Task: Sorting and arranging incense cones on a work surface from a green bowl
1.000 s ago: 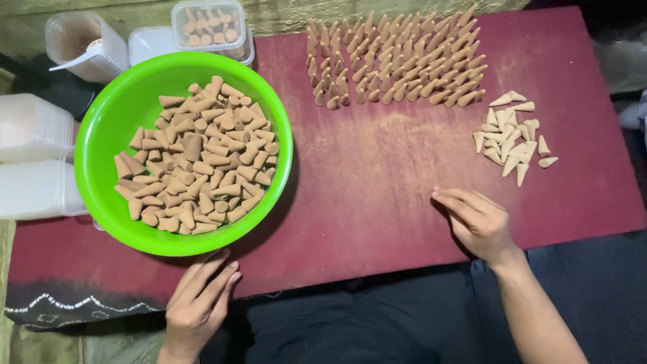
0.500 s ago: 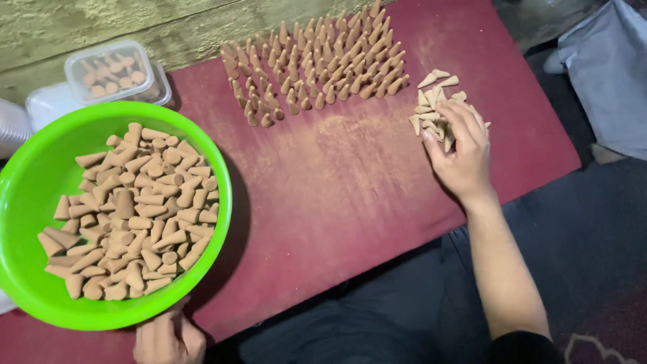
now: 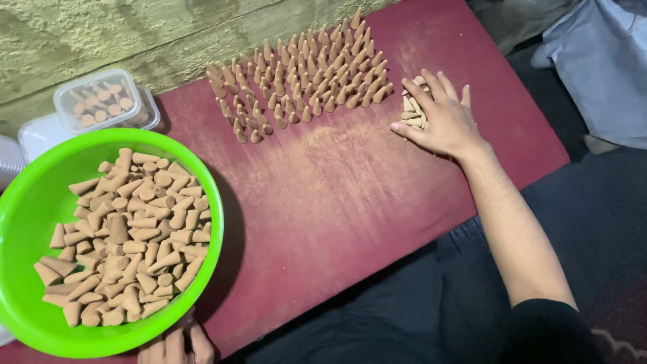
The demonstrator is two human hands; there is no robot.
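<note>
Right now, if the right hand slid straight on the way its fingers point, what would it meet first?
The right hand already lies flat on the small loose pile of cones. Beyond that, the fingers point up-left towards the near corner of the standing cone rows; depth seems level.

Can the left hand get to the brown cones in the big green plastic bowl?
Probably yes. The left hand rests at the near rim of the green plastic bowl, which is open on top, and nothing covers the brown cones.
</note>
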